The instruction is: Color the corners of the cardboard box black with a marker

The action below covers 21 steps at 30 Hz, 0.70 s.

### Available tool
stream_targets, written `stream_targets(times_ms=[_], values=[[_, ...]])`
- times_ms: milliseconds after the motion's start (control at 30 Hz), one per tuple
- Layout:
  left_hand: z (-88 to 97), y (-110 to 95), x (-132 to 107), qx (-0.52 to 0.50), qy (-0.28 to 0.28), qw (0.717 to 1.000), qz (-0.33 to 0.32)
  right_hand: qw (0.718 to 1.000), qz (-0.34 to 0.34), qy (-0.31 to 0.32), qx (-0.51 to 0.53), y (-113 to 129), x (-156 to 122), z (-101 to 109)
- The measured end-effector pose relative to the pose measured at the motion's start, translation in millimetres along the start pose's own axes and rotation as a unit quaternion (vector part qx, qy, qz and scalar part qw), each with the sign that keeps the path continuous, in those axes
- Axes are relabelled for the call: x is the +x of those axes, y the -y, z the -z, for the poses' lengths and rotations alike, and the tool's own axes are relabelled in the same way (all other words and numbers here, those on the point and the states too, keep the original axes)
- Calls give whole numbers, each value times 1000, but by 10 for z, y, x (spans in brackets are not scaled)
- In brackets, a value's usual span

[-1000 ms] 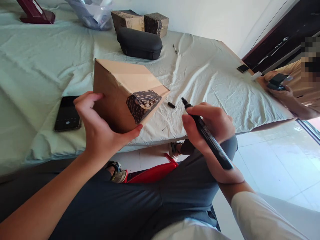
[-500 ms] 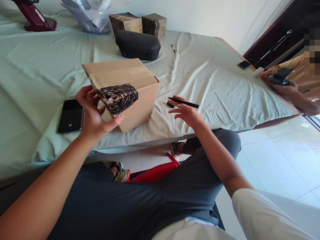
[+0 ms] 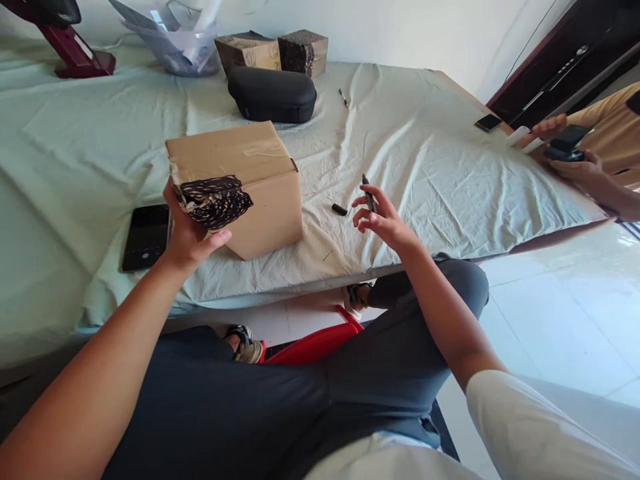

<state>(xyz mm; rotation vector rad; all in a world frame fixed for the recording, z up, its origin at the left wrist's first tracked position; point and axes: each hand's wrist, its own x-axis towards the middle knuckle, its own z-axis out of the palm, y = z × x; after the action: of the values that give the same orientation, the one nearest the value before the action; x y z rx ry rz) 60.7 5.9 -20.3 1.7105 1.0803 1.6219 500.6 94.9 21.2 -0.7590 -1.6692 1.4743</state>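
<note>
Box now sits level, gripped by left hand; right hand pinches marker.

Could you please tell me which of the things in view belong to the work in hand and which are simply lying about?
In hand:
cardboard box with an inked black patch, gripped by the left hand
marker in the right hand
marker cap on the sheet

Lying about:
phone
black case
small boxes
pen
red stand

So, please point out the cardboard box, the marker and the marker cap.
cardboard box (image 3: 270, 207), head view, on its plain side face.
marker (image 3: 369, 195), head view, on the barrel below the tip.
marker cap (image 3: 339, 209), head view, on its middle.
</note>
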Motion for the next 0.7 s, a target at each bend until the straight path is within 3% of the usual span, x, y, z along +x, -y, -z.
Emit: stream_targets(times_ms=[67, 133, 233, 333, 500, 700], values=[[-34, -44, 7, -2, -8, 1000, 19, 999, -15, 29, -33, -6, -19, 51], [-57, -69, 17, -2, -9, 999, 31, 989, -40, 7, -141, -48, -29, 91], [-66, -74, 35, 1, -7, 999, 40, 938, -73, -32, -338, -111, -46, 125], [-61, -68, 60, 7, -3, 999, 41, 884, -98, -10, -457, -95, -69, 124], [-71, -63, 102, 21, 3, 999, 39, 825, -161, 9, -541, 9, -98, 90], [-47, -62, 71, 37, 17, 998, 54, 801, -174, 2, -574, -52, -60, -2]])
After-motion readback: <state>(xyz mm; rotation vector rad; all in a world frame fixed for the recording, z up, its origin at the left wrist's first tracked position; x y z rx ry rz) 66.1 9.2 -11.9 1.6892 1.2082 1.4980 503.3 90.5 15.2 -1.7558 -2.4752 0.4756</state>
